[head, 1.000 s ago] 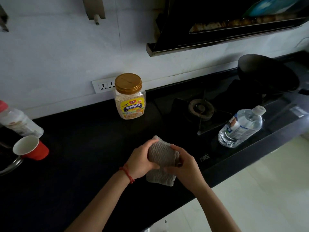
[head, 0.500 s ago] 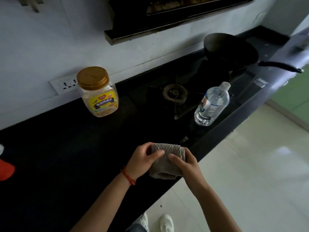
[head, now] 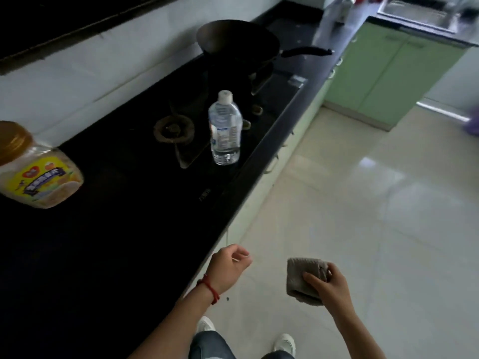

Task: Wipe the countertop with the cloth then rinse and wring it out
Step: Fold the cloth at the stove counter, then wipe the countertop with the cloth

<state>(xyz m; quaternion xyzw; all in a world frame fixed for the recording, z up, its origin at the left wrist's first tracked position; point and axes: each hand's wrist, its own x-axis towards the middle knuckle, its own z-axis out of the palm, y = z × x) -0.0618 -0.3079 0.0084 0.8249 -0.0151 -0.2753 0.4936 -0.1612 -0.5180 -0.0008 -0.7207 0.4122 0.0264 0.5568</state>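
Note:
My right hand [head: 328, 286] grips a folded grey-brown waffle-weave cloth [head: 300, 277], held in the air over the pale floor, off the counter. My left hand [head: 229, 265], with a red string at the wrist, hovers at the front edge of the black countertop [head: 116, 229]; its fingers are loosely curled and hold nothing. A steel sink [head: 420, 11] shows blurred at the top right, across the room.
A gold-lidded jar [head: 33, 169] stands at the left of the counter. A clear water bottle [head: 225, 128] stands by the gas burner [head: 172, 129]. A black wok [head: 237, 44] sits on the far burner, its handle pointing right. Green cabinets [head: 388, 73] stand beneath the sink counter.
Both hands held the cloth over the counter; now the left hand has let go and the right hand has carried the cloth out over the floor. The view has swung right.

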